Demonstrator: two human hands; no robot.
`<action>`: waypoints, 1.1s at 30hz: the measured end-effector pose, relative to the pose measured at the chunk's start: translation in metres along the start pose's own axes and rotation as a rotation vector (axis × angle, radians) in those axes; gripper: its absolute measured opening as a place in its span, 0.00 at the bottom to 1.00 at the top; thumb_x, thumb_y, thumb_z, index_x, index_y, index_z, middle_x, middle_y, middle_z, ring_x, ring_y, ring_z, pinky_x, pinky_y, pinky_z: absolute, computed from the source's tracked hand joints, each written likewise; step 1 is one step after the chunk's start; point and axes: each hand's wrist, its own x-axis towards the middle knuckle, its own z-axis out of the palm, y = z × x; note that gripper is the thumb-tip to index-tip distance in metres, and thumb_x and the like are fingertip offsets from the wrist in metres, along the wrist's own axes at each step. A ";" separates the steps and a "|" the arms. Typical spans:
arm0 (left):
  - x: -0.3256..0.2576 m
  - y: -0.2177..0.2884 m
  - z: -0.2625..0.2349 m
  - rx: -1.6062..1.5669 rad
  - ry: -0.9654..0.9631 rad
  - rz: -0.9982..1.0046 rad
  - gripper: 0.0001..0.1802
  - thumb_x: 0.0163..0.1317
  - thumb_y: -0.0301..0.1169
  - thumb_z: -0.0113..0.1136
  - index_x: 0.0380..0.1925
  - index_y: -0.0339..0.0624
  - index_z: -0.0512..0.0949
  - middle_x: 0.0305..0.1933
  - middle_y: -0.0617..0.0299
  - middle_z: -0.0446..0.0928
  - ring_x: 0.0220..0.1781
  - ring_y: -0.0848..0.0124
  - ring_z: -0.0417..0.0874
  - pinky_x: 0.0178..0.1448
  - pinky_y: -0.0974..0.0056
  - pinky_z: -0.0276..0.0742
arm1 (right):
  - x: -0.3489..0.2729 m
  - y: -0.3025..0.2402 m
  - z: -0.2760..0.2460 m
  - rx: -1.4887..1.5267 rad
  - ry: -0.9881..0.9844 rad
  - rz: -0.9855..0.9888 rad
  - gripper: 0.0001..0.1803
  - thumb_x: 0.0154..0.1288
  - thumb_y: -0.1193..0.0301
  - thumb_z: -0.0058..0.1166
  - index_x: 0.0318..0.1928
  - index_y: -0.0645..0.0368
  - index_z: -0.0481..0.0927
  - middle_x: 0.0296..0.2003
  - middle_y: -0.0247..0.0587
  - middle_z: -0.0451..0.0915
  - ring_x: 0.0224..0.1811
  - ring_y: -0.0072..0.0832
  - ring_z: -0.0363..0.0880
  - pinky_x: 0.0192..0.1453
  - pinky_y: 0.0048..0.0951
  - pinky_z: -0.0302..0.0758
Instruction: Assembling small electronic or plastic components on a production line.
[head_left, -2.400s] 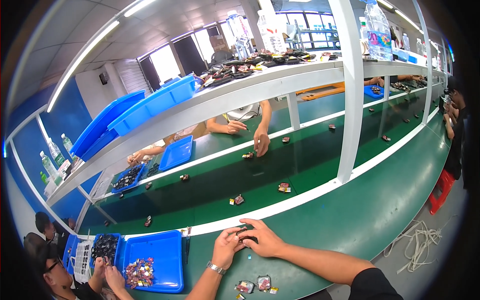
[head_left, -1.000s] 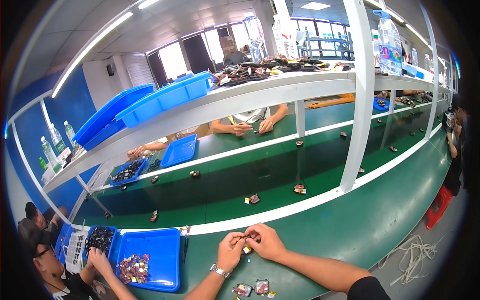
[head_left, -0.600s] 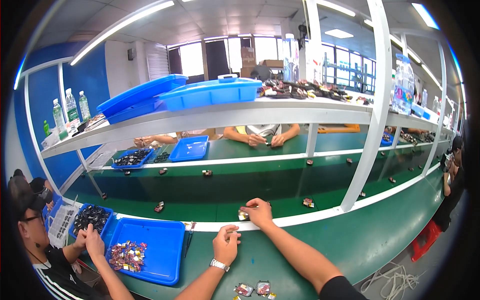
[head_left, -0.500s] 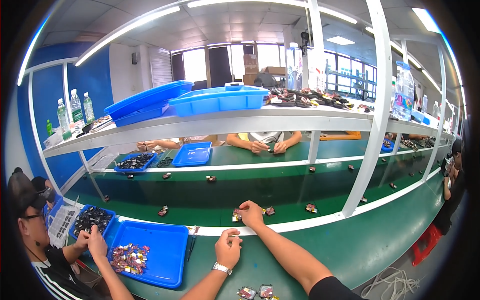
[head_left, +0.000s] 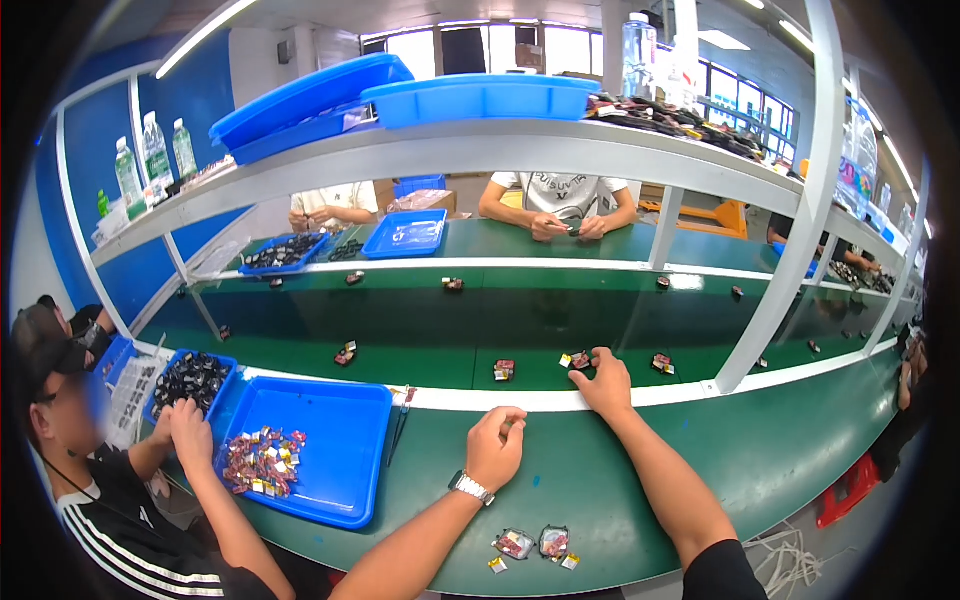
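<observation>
My right hand [head_left: 606, 385] reaches across the white rail onto the green belt, its thumb and forefinger closed round a small circuit board assembly [head_left: 576, 360] with silver and yellow parts. The fingers partly cover that piece. My left hand [head_left: 497, 447], with a metal watch at the wrist, hovers over the near green worktop with fingers curled in; nothing shows in it, though its palm is hidden. Another small circuit assembly [head_left: 504, 371] lies on the belt to the left of my right hand. Two black-framed assemblies [head_left: 515, 544] with yellow-tabbed parts rest on the worktop near my left forearm.
A blue tray [head_left: 345, 480] holding small red-and-yellow parts stands at left, with tweezers [head_left: 400, 425] beside it. A co-worker [head_left: 120, 500] handles something by a bin of black pieces [head_left: 195, 385]. A white post [head_left: 785, 230] and shelf [head_left: 480, 155] frame the belt.
My head view has shifted, so the scene sits higher. The right hand has moved from one circuit assembly on the belt to another at its right. My left hand's fingers have curled in further.
</observation>
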 end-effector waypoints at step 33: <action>0.006 0.006 -0.030 -0.640 -0.751 -0.568 0.21 0.72 0.35 0.51 0.60 0.36 0.71 0.52 0.57 0.77 0.45 0.73 0.80 0.44 0.67 0.82 | -0.087 -0.051 -0.086 0.563 -0.583 -0.556 0.29 0.57 0.75 0.60 0.61 0.57 0.72 0.55 0.44 0.75 0.61 0.40 0.69 0.67 0.38 0.67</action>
